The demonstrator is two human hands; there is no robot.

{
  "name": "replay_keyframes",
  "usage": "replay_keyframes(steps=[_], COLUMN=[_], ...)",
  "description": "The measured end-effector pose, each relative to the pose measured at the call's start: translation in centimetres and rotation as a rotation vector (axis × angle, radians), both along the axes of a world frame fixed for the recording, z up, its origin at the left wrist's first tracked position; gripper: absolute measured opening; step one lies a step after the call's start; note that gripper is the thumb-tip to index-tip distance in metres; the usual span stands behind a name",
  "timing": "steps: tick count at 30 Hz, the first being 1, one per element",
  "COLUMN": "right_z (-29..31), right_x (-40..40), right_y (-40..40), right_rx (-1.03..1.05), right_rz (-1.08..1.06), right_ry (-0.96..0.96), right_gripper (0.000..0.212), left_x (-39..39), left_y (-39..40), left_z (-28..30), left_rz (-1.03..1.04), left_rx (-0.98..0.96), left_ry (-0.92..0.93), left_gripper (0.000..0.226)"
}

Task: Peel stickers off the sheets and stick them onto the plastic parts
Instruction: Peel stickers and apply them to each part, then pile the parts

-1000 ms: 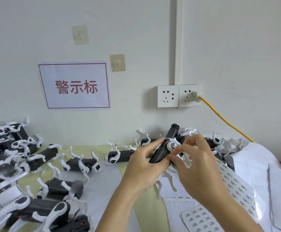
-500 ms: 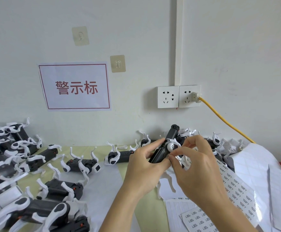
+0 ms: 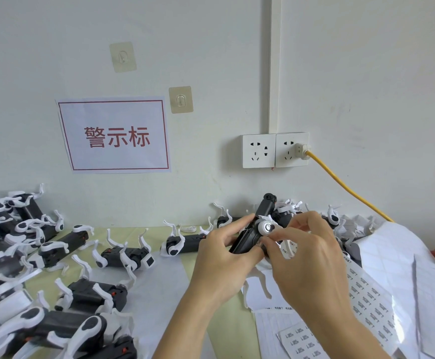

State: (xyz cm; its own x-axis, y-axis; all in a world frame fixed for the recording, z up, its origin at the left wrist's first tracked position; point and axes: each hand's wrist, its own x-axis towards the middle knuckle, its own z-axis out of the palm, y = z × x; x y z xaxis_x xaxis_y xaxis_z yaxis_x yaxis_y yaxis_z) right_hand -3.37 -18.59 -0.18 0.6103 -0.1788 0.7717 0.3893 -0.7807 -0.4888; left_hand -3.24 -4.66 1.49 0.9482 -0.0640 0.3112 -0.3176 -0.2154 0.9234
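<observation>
The left hand grips the black plastic part above the table's middle, its long axis tilting up toward the far wall, while the right hand pinches at its near lower side, sticker unseen.

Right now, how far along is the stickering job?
Done: can't confirm; labels on the parts piled at left are too small to see. In hand: left hand grips one black-and-white part while the right hand works fingertips against its lower body, seemingly pressing a sticker. Left: sticker sheets at right hold many labels, and more parts sit behind the hands.
</observation>
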Motion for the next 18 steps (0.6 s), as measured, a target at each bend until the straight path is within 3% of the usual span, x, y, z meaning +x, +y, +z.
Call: replay_keyframes(steps=[7,14,18], right_z=[0.0,0.6,1.0], right_x=[0.4,0.5,0.1], right_y=[-0.8,-1.7,-1.4], right_rx=[0.071,0.278,0.315], right_rz=[0.037,0.340,0.471], right_ry=[0.059,0.191,0.205], right_gripper=[0.013,0.028,0.025], left_x=[-0.1,-0.1,-0.4], left_y=[0.0,0.3,0.0], left_z=[0.1,0.7,1.0], left_rz=[0.004,-0.033,-0.063], left_rx=[-0.013,-0.151,-0.252], left_ry=[0.011,0.054,0.069], left_gripper=[0.055,0.043,0.033])
